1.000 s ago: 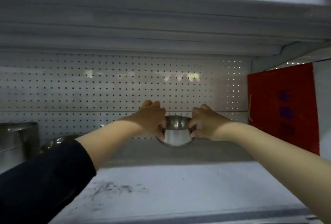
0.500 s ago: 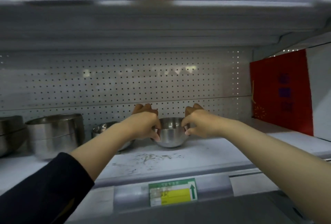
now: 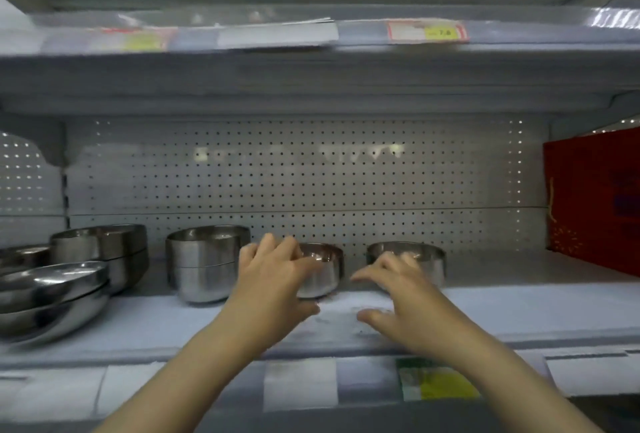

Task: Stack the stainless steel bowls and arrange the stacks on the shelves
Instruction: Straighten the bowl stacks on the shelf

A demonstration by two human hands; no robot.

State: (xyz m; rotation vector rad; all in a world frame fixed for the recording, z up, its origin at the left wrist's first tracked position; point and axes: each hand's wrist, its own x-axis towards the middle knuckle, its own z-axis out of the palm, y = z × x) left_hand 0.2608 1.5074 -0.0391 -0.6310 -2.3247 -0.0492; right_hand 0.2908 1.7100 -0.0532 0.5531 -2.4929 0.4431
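Two small stainless steel bowls stand apart on the white shelf [image 3: 526, 308] near the pegboard back. My left hand [image 3: 273, 280] hovers with spread fingers in front of the left small bowl [image 3: 323, 269], covering its left side; whether it touches is unclear. My right hand [image 3: 398, 301] is open, fingers straight, just in front of the right small bowl [image 3: 415, 256] and holds nothing. To the left stands a stack of two deeper bowls [image 3: 207, 264].
Further left are another stack of deep bowls [image 3: 104, 249] and wide shallow bowls [image 3: 52, 297] stacked at the shelf's front. A red box [image 3: 595, 197] stands at the right end. The upper shelf's edge [image 3: 346, 51] hangs close overhead.
Both hands gripped one small bowl on the shelf; they have now let go and drawn back toward me. The view has pulled back, showing more bowls.
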